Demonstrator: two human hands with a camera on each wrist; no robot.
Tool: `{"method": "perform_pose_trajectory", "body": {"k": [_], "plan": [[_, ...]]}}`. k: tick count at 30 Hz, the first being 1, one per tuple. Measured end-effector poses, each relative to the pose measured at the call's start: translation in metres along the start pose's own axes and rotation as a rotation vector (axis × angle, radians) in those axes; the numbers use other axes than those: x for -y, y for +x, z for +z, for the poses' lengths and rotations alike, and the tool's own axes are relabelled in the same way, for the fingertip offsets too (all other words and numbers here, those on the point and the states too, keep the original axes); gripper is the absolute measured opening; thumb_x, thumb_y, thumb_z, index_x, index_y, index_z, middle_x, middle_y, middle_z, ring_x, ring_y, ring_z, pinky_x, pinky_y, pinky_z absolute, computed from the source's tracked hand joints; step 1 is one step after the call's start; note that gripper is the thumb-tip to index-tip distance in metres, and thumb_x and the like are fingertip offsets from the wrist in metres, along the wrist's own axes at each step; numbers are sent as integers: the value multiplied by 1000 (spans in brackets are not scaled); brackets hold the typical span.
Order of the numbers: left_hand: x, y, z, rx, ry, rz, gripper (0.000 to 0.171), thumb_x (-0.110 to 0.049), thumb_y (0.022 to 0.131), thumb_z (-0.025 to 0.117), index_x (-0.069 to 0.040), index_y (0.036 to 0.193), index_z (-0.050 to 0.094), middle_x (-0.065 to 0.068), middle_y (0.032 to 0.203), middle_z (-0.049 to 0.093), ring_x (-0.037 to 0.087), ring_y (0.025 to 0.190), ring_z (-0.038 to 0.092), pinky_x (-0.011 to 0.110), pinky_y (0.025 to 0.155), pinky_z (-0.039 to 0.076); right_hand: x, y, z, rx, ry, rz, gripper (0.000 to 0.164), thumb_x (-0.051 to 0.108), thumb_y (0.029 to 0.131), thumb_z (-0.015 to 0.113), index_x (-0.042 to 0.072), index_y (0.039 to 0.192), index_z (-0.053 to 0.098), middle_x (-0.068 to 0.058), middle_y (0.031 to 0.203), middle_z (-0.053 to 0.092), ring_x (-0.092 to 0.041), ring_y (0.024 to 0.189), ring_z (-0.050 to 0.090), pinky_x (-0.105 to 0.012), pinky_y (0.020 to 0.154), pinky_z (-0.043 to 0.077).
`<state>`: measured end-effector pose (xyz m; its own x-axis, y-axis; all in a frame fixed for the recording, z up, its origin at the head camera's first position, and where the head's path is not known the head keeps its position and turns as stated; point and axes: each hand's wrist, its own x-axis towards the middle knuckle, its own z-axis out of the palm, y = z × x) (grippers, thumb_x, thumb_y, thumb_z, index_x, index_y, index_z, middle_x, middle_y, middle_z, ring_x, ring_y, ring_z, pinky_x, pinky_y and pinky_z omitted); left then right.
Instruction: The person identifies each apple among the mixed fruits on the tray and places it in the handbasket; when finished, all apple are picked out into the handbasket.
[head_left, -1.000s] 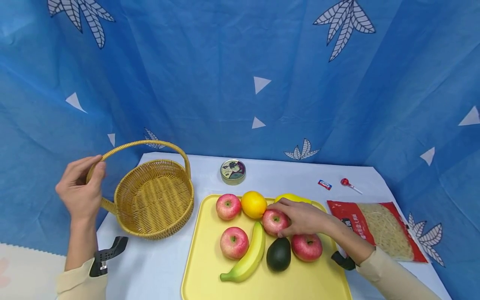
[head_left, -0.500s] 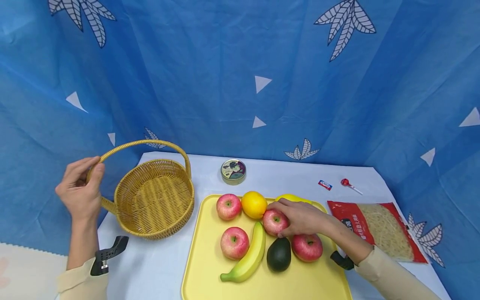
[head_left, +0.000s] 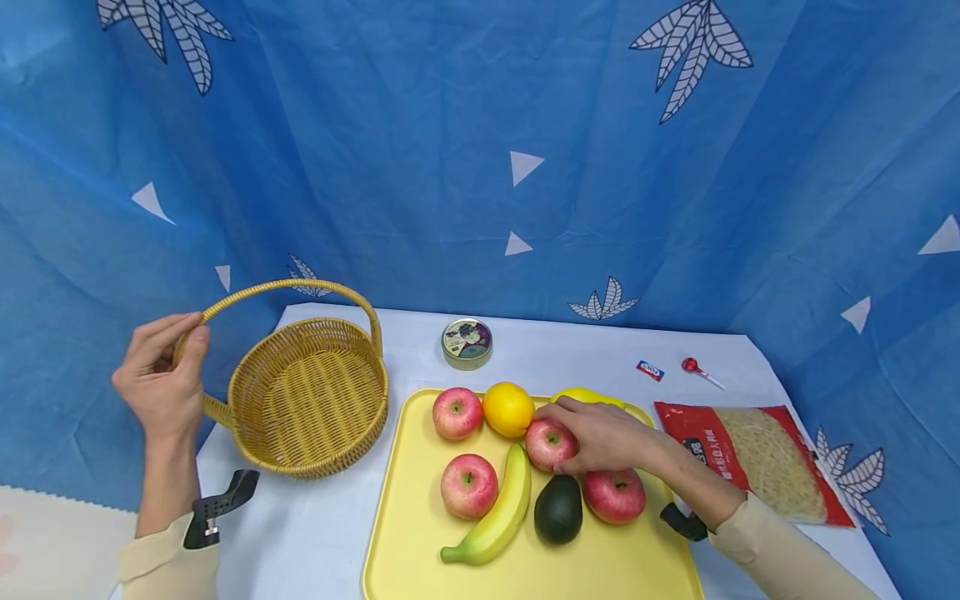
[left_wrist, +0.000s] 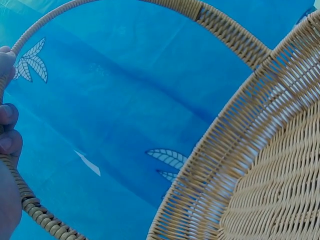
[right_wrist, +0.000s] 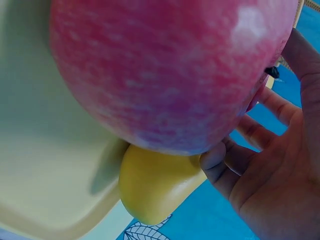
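Note:
My left hand (head_left: 161,379) grips the arched handle (head_left: 327,287) of a round woven basket (head_left: 352,452), with nothing inside. In the left wrist view, curled fingers (left_wrist: 9,142) wrap the handle. My right hand (head_left: 609,435) holds a red apple (head_left: 549,446) on the yellow tray (head_left: 622,567), thumb and fingers at its sides. Another apple (head_left: 615,497) lies just under that wrist; it fills much of the right wrist view, mostly hiding the held one. A dark avocado (head_left: 558,510), a banana (head_left: 501,518) and an orange (head_left: 508,409) lie close by. Behind the hand is a partly hidden yellow fruit (right_wrist: 155,187).
Two more apples, one at the back (head_left: 457,413) and one in front (head_left: 468,487), lie on the tray's left. A round tin (head_left: 467,344) stands behind it. To the right are a wrapped candy (head_left: 650,370), a lollipop (head_left: 701,372) and a red pasta bag (head_left: 757,462). Blue curtain surrounds the table.

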<state>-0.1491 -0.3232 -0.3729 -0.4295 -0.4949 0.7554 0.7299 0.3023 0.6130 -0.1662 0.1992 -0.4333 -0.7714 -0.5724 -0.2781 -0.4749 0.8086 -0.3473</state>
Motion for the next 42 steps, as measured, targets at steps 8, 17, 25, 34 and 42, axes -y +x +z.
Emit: {"method": "perform_pose_trajectory", "body": {"k": [8, 17, 25, 34, 42], "plan": [[0, 0, 0, 13, 22, 12, 19, 11, 83, 74, 20, 99, 70, 10, 98, 72, 6, 68, 54, 10, 59, 40, -1, 1, 1, -2, -7, 2, 79, 49, 71, 86, 42, 141, 49, 15, 114, 53, -8, 93, 56, -33, 78, 54], [1, 0, -1, 19, 26, 10, 18, 10, 84, 73, 20, 99, 70, 9, 99, 72, 6, 68, 54, 10, 58, 40, 1, 0, -1, -6, 6, 18, 79, 52, 70, 85, 41, 140, 50, 15, 114, 54, -8, 94, 56, -34, 78, 54], [-4, -1, 0, 17, 50, 2, 19, 9, 85, 73, 19, 101, 70, 7, 99, 72, 6, 72, 56, 10, 60, 42, 5, -5, -6, -41, 5, -4, 75, 50, 70, 83, 41, 138, 52, 17, 114, 53, -5, 92, 56, -30, 74, 52], [-5, 0, -1, 9, 45, -1, 18, 11, 84, 72, 20, 100, 70, 7, 99, 72, 7, 75, 58, 10, 62, 43, 10, -8, -11, -82, 23, -55, 71, 50, 69, 81, 45, 134, 52, 20, 115, 52, -3, 91, 55, -28, 74, 51], [-1, 0, -2, 15, 39, 7, 19, 11, 84, 73, 20, 100, 70, 8, 98, 73, 8, 75, 59, 10, 61, 43, 14, -9, -16, -146, 28, -102, 68, 50, 71, 80, 46, 133, 52, 23, 114, 51, 1, 92, 55, -26, 75, 52]]}}
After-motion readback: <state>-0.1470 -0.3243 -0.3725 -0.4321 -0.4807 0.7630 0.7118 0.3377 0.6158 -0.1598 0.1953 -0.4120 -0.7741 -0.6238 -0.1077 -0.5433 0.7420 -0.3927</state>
